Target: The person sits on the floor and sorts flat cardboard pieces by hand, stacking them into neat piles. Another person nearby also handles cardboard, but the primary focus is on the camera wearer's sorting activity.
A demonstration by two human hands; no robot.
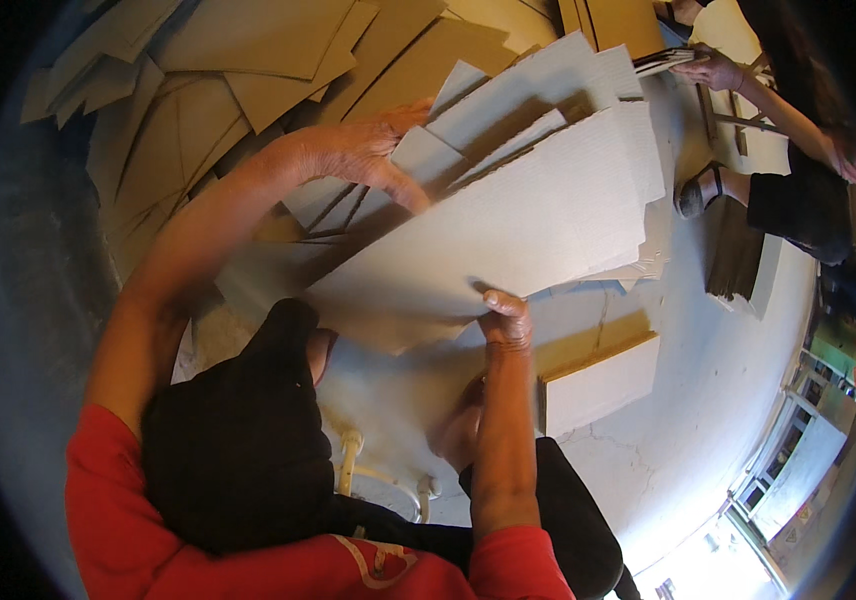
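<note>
A loose, fanned stack of pale cardboard sheets (pixel 538 215) lies across in front of my knees. My right hand (pixel 506 318) grips the near edge of the top sheet, thumb on its upper face and the other fingers hidden beneath. Over the stack's left end reaches my left hand (pixel 373 160), its thumb and fingers spread apart. The left thumb comes close to the sheet's far edge; whether it touches I cannot tell. Between the upper sheets, gaps and dark shadows show.
Brown cardboard sheets (pixel 248 40) are heaped at the far left. A neat block of cardboard (pixel 603 380) stands on the floor beside my right forearm. At the far right, another person's hand (pixel 713 70) holds several thin sheets. Below me shows a pale seat leg (pixel 348 460).
</note>
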